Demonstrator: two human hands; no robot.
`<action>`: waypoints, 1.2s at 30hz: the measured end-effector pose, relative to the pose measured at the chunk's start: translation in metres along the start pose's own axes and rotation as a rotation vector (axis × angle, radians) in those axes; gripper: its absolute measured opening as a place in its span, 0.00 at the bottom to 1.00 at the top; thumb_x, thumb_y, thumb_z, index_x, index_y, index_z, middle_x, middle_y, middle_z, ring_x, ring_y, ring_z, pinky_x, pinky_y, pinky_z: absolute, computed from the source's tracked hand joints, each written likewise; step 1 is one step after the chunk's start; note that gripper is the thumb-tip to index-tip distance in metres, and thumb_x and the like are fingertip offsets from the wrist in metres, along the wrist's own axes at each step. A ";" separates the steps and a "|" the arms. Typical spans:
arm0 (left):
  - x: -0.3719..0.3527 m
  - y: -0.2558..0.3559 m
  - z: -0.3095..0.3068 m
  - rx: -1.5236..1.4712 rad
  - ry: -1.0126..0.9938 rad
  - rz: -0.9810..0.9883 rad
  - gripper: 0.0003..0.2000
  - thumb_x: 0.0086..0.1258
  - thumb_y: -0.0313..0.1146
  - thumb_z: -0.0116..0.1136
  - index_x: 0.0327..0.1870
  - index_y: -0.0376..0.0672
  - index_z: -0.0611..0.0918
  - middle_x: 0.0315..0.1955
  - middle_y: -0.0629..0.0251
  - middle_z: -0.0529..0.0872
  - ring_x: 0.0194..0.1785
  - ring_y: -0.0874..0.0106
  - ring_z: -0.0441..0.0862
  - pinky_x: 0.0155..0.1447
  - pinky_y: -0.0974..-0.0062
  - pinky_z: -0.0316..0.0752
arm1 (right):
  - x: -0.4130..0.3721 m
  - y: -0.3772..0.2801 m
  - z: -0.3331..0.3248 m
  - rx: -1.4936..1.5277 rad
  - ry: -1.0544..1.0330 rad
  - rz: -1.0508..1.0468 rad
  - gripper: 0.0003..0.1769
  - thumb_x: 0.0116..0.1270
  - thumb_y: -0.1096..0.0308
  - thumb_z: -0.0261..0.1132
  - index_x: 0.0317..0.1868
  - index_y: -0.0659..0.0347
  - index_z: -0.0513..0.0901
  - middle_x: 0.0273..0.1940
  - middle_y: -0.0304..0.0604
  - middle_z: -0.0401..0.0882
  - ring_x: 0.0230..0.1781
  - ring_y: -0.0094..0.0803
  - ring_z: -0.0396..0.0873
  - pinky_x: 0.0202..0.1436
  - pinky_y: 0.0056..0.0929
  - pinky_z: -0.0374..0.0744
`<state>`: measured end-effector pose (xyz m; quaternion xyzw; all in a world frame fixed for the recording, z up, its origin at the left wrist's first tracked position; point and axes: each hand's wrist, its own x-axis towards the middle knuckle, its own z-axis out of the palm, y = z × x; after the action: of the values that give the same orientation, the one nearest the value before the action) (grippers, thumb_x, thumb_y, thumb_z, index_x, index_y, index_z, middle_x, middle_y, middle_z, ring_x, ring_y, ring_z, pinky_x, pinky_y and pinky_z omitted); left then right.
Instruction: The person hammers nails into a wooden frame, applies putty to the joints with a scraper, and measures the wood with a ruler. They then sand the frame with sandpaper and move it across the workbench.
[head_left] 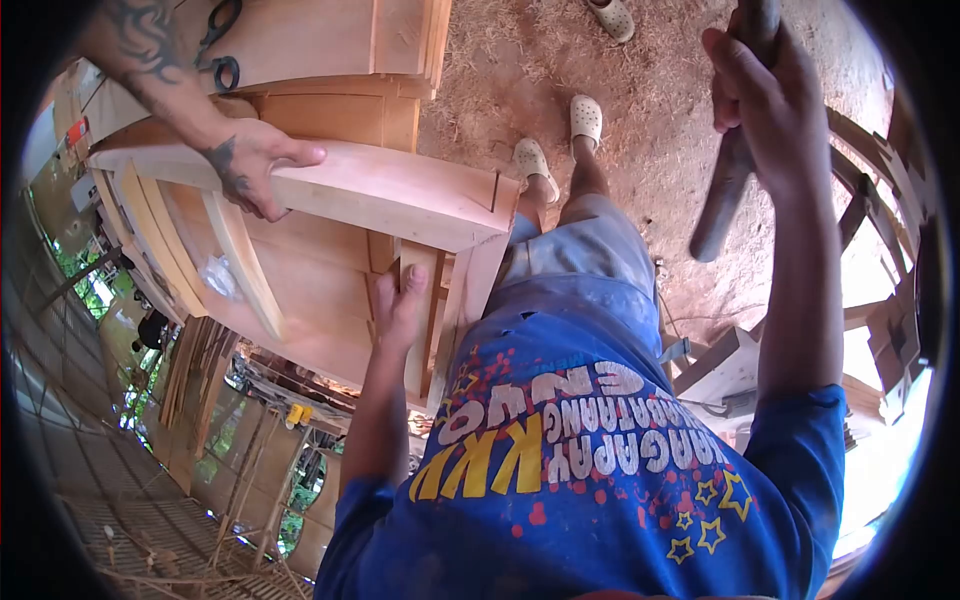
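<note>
My right hand is raised at the upper right, its fingers wrapped round a thick, dark handle like a hammer's; its top end is cut off by the view's edge. My left hand grips a slat of a pale wooden frame, thumb up, its other fingers partly hidden. A nail stands partly out of the frame's corner. Another person's tattooed hand clasps the same board from the far left.
Behind the frame are more wooden panels, with black scissors on them. Another person's light clogs show on the dirt ground. Wooden pieces are stacked at the right. A clear plastic bag lies inside the frame.
</note>
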<state>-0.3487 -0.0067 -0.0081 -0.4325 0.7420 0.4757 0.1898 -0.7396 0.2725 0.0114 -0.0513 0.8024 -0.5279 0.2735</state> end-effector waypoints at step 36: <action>-0.002 0.012 0.015 0.011 0.101 0.028 0.31 0.74 0.60 0.59 0.44 0.32 0.86 0.29 0.48 0.87 0.35 0.53 0.85 0.42 0.59 0.77 | -0.003 -0.028 0.021 -0.659 -0.297 0.028 0.06 0.76 0.66 0.65 0.44 0.59 0.78 0.25 0.40 0.78 0.22 0.27 0.77 0.29 0.35 0.78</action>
<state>-0.3591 0.0092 -0.0072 -0.4443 0.7593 0.4519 0.1479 -0.7328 0.2444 0.0311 -0.2021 0.8815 -0.2241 0.3632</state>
